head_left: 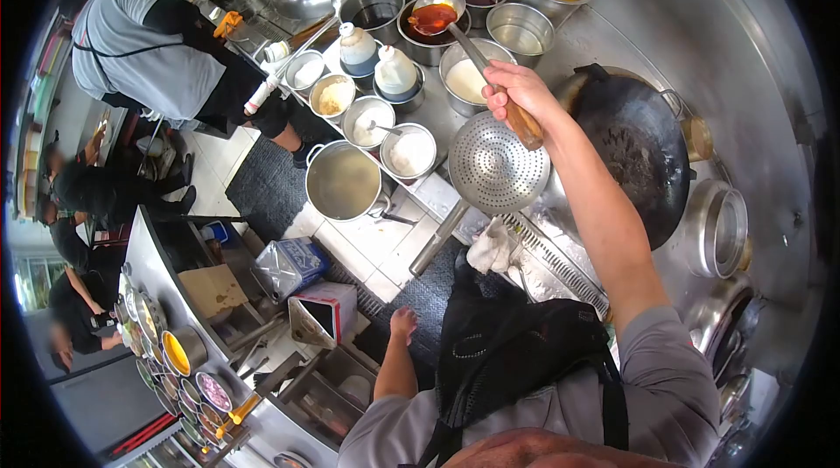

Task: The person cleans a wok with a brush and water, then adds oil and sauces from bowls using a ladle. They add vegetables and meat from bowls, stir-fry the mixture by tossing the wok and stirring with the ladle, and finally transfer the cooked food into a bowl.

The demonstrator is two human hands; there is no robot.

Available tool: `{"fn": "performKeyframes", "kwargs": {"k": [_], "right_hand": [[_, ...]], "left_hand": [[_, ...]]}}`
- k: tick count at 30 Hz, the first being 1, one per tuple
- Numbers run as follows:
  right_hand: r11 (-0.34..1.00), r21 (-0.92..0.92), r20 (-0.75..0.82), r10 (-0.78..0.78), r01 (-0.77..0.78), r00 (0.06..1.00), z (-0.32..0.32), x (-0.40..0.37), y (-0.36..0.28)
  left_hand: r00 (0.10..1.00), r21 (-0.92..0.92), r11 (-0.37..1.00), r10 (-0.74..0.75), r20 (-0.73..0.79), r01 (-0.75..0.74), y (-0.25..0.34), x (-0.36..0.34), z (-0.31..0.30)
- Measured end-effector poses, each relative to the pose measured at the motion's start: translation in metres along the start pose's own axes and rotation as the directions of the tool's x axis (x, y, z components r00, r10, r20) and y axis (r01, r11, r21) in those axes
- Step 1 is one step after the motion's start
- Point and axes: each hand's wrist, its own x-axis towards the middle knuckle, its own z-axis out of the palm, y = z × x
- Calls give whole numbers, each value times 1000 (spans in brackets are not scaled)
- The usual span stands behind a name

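My right hand (pixel 516 92) is closed around the wooden handle of a metal ladle (pixel 472 52). The ladle's bowl, holding red sauce (pixel 431 18), is over a steel pot of dark red liquid (pixel 424 38). Below the hand lies a round perforated strainer (pixel 499 162). A large black wok (pixel 630 153) sits to the right of my forearm. My left hand (pixel 403 324) hangs low beside my body, above the floor mat; its fingers look loosely curled, and nothing can be seen in it.
Seasoning bowls (pixel 368 122) and two squeeze bottles (pixel 395 73) stand left of the strainer. A pot of cloudy liquid (pixel 343 181) is at the counter's edge. A white cloth (pixel 494 245) lies nearby. Another person (pixel 149 48) bends at the upper left; more people stand behind.
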Motion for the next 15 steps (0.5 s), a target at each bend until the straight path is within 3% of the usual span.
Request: {"fn": "performKeyframes", "kwargs": {"k": [4, 6, 7, 10, 11, 13, 14, 15], "right_hand": [[998, -52, -10, -17, 17, 1000, -2, 3, 4], [965, -259, -84, -61, 37, 995, -3, 7, 10], [965, -258, -84, -62, 38, 995, -1, 6, 12], [817, -576, -166, -147, 25, 975, -5, 11, 30], [819, -574, -166, -143, 22, 976, -10, 16, 40], [294, -952, -46, -422, 89, 905, -18, 19, 59], [114, -979, 80, -556, 171, 828, -22, 17, 68], [115, -979, 79, -551, 170, 830, -28, 16, 76]], "left_hand": [[999, 19, 1000, 1, 33, -2, 2, 0, -1], [1000, 16, 1000, 8, 18, -8, 5, -3, 3], [1000, 13, 1000, 11, 4, -11, 6, -4, 5], [1000, 8, 1000, 20, 4, -20, 9, -7, 9], [1000, 9, 1000, 17, 0, -17, 7, -6, 8], [999, -218, 976, 1, 45, 9, 4, -6, 7], [999, -219, 976, -3, 44, 12, 5, -7, 7], [998, -123, 992, 18, 59, -11, 5, -8, 7]]}}
